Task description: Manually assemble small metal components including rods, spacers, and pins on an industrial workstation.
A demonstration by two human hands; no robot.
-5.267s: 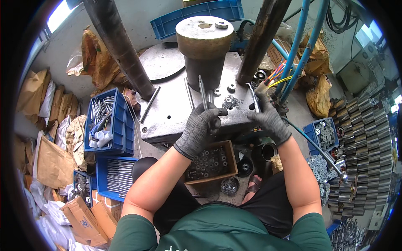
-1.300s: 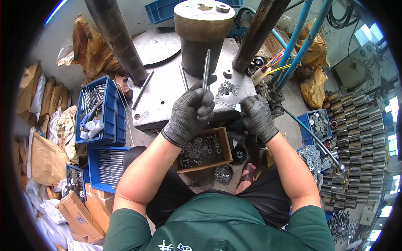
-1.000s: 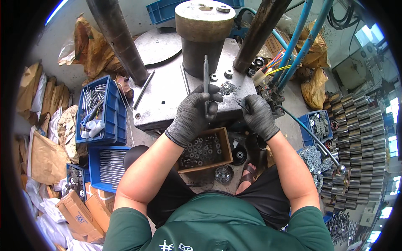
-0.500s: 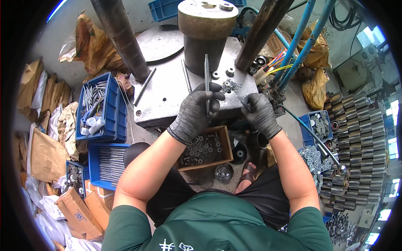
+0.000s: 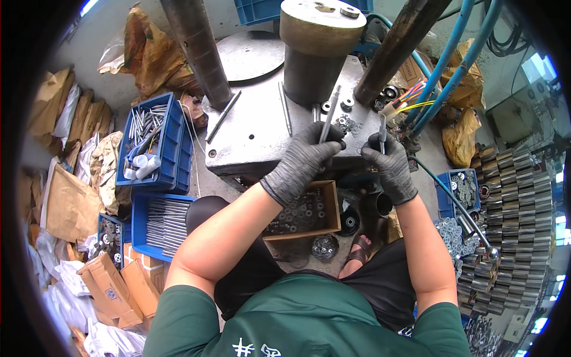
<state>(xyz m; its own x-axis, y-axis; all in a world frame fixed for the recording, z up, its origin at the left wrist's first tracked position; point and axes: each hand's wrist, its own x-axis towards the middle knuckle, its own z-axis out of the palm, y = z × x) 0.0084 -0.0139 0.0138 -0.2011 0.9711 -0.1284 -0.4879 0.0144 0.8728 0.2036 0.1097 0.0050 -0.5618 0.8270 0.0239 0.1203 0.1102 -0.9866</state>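
Observation:
My left hand, in a grey glove, is wrapped round a stepped steel shaft that tilts up and to the right over the metal worktable. My gloved right hand grips a slim metal tool with a narrow upright end; its exact kind is unclear. Between the hands and beyond them lies a heap of small metal rings or clips. Two small bearings sit behind it, one of them a bearing at the column's foot. Another shaft and a dark rod lie to the left.
A thick press column rises between two dark posts. Below my hands stands a wooden box of small rings. Blue crates hold shafts and assorted parts at left. Stacked metal cylinders and blue hoses are at right.
The view has shifted, so the scene sits farther right. The shaft in my left hand has tipped from upright toward the right. My right hand now holds its tool upright, plainly visible.

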